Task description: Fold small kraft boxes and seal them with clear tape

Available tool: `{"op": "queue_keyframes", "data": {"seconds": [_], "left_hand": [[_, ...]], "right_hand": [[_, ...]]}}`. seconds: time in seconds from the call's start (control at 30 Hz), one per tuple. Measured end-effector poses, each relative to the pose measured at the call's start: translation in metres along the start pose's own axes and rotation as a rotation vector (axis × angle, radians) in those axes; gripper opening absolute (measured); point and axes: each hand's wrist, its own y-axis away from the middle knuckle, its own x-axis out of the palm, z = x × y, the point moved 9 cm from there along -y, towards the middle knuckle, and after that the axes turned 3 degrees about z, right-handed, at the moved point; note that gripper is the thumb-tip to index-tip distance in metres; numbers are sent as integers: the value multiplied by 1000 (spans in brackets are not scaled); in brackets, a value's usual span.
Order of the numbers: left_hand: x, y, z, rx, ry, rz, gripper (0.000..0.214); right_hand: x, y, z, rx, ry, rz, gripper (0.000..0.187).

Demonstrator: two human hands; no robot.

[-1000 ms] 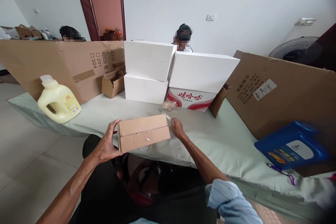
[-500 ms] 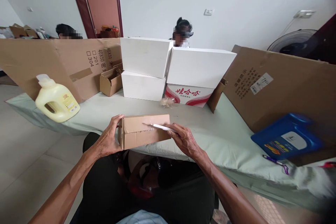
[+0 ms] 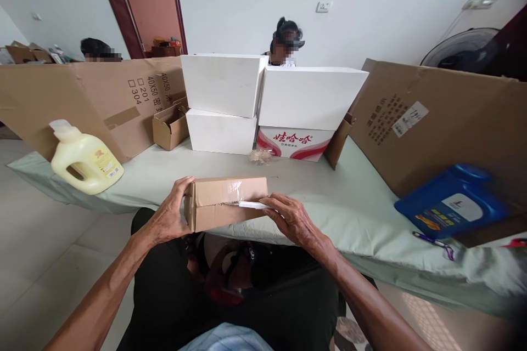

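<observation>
A small brown cardboard box [image 3: 222,218] lies at the front edge of the table, with clear tape and a ragged seam along its upper side. My left hand [image 3: 171,211] grips its left end, thumb below and fingers above. In my right hand [image 3: 290,216] is a white-handled utility knife [image 3: 252,205], pinched between thumb and fingers. Its tip points left and meets the seam near the middle of the box. How far the blade goes in is hidden.
White boxes [image 3: 222,85] and a red-and-white carton [image 3: 296,145] are stacked ahead. Cardboard panels [image 3: 444,137] stand at both sides. A yellow jug [image 3: 86,162] is left; a blue bottle [image 3: 453,203] and a pen [image 3: 434,244] lie right. Crumpled tape [image 3: 261,156] sits mid-table. A person [image 3: 286,44] is beyond.
The knife has come down from above the box's upper face onto the seam, turning flatter. My left hand keeps its hold on the box. The view has shifted slightly.
</observation>
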Motion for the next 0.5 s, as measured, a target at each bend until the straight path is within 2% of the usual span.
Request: {"op": "queue_keyframes", "data": {"seconds": [0.33, 0.5], "left_hand": [[-1, -2, -2, 7, -10, -2, 120], [1, -2, 0, -16, -12, 16, 118]], "right_hand": [[-17, -8, 13, -69, 268, 33, 34], [-23, -12, 13, -36, 402, 145, 35]]}}
